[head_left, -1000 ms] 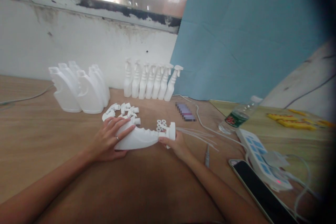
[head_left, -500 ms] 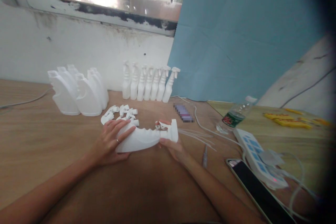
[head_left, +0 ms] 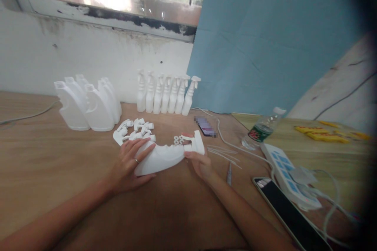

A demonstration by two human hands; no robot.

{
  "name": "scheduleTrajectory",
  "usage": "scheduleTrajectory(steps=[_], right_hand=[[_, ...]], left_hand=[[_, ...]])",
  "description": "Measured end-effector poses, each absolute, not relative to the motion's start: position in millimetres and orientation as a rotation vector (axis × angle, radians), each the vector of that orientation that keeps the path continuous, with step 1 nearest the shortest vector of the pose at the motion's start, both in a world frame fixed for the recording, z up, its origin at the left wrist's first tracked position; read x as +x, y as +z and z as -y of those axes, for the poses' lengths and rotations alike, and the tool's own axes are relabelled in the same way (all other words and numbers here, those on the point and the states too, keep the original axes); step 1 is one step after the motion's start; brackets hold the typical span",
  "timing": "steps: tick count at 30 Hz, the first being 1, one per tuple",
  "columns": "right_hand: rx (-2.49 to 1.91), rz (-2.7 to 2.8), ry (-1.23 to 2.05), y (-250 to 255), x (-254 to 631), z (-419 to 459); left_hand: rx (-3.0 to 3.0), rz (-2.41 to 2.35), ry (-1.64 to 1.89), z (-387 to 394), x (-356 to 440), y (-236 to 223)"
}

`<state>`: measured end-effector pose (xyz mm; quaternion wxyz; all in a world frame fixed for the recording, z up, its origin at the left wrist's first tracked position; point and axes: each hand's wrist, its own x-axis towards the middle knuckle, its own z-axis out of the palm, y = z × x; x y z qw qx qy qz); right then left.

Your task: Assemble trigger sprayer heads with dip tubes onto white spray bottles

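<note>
A white spray bottle [head_left: 161, 158] lies sideways between my hands, its trigger head [head_left: 198, 143] pointing right. My left hand [head_left: 129, 164] is wrapped round the bottle's base end, a ring on one finger. My right hand [head_left: 200, 164] grips the collar where the trigger head meets the neck; some of its fingers are hidden behind. Just beyond the bottle lie several loose white trigger heads [head_left: 134, 128] and a few small white rings [head_left: 176, 140]. To the right of my right hand are thin clear tubes [head_left: 224, 152].
Several finished-looking spray bottles [head_left: 165, 94] stand in a row by the wall, left of them several open white jugs [head_left: 101, 110]. Rightward are a water bottle [head_left: 262, 130], a power strip [head_left: 282, 168] with cables, a phone [head_left: 288, 208], a pen-like tool [head_left: 229, 173] and yellow packets [head_left: 322, 135].
Both hands and the spray bottle have shifted slightly right. The trigger head is turned a little, and the small white rings behind it show more clearly.
</note>
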<state>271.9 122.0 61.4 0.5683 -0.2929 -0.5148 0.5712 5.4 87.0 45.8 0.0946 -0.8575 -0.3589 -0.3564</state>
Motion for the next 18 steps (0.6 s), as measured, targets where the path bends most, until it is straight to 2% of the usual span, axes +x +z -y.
scheduleTrajectory(steps=[3, 8, 12, 18], right_hand=[[-0.670, 1.154, 1.419, 70.3, 278.5, -123.2], [-0.632, 1.089, 1.350, 89.0, 293.1, -127.8], [-0.630, 1.102, 1.267, 90.7, 293.9, -136.5], [-0.891, 1.097, 1.182, 68.9, 266.8, -134.1]], left_hand=[[-2.572, 1.102, -1.208, -88.9, 1.1, 48.0], [-2.734, 1.508, -1.575, -92.6, -6.6, 49.4], [-3.212, 1.595, -1.519, -88.5, -4.2, 50.4], [-2.767, 1.469, -1.532, -82.2, 4.6, 37.1]])
